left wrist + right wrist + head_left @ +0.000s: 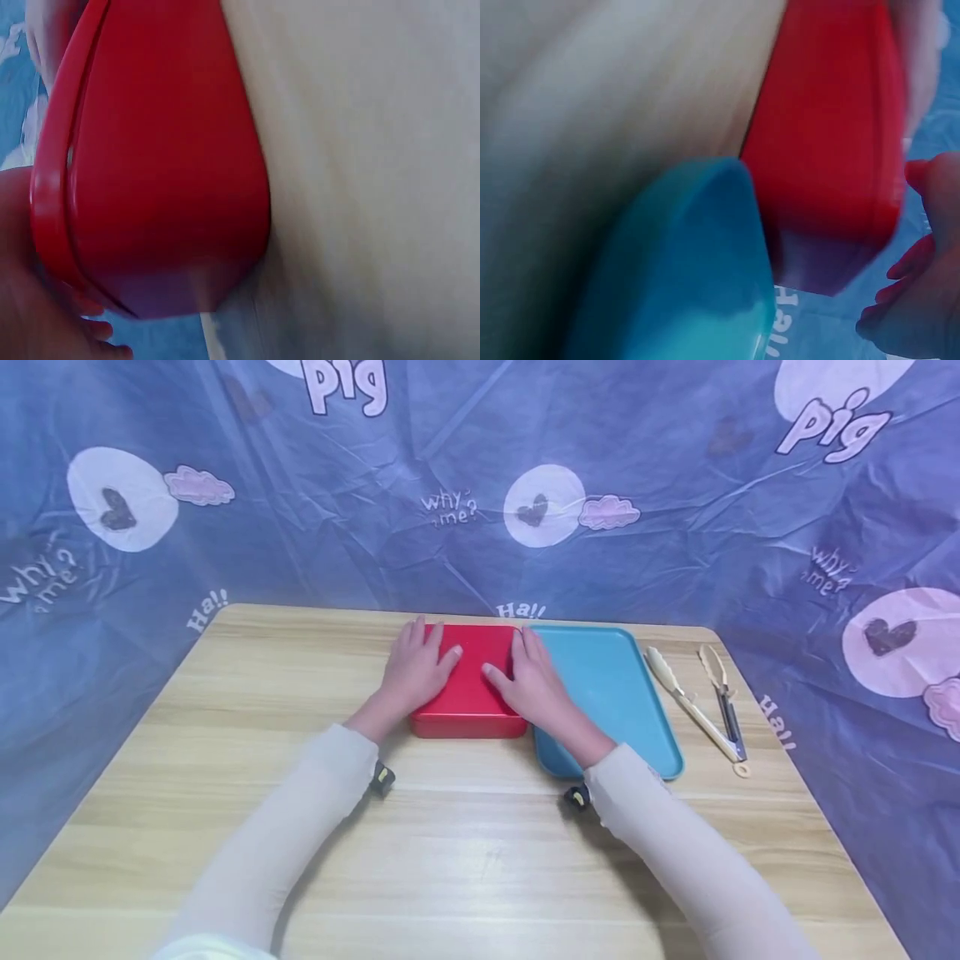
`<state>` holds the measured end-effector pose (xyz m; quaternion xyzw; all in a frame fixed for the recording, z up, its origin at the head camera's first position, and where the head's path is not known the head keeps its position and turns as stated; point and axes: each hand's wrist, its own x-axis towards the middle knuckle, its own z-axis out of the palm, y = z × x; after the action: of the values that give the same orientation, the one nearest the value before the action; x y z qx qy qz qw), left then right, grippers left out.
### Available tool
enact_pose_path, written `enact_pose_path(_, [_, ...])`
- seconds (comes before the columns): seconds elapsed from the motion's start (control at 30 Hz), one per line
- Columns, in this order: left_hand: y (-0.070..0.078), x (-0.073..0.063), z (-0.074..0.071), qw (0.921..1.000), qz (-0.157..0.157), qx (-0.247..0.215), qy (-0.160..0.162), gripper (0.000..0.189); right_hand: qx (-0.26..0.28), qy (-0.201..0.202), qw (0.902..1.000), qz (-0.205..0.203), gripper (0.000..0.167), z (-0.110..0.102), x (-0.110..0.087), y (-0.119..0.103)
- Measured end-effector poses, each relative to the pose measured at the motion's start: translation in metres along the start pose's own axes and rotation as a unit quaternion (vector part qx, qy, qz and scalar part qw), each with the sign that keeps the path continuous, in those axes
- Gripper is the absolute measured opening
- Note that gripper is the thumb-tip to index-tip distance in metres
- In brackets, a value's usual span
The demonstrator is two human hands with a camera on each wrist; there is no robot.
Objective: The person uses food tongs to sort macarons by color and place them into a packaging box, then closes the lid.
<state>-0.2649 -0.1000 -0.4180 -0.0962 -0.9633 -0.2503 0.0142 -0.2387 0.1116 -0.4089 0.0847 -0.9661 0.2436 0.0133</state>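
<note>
A red lidded box (471,727) sits toward the back middle of the table, its red lid (472,668) on top. My left hand (412,668) lies along the lid's left side, thumb reaching inward over the top. In the left wrist view its fingertips (97,330) point down past the lid's edge. My right hand (534,681) is at the opposite side, fingers extended toward the far right corner and thumb over the lid. The right wrist view shows the right fingers (889,292) slightly bent beside the box. The box's inside is hidden.
Right of the box lies a blue-green tray (607,693), partly under my right forearm. Beyond it are cream tongs (693,710) and tongs with dark handles (727,706). A blue printed cloth (465,560) hangs behind the wooden table (480,860).
</note>
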Motion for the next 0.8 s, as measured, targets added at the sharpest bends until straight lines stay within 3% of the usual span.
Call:
enact_pose_path(0.1, [0.005, -0.005, 0.005, 0.9988, 0.004, 0.038, -0.028, 0.081, -0.037, -0.013, 0.9992, 0.0, 0.097, 0.008, 0.013, -0.001])
enact_pose_path(0.27, [0.007, -0.01, 0.008, 0.9975, 0.0, 0.045, -0.055, 0.081, -0.048, -0.034, 0.9983, -0.004, 0.092, 0.014, 0.02, 0.0])
enact_pose_path(0.5, [0.006, -0.008, 0.01, 0.997, 0.004, 0.039, -0.067, 0.082, -0.035, -0.05, 0.9982, 0.004, 0.092, 0.015, 0.015, -0.001])
enact_pose_path(0.8, [0.003, -0.005, 0.012, 0.9962, 0.026, 0.052, -0.065, 0.08, -0.022, -0.039, 0.9989, 0.017, 0.096, 0.019, 0.013, 0.0])
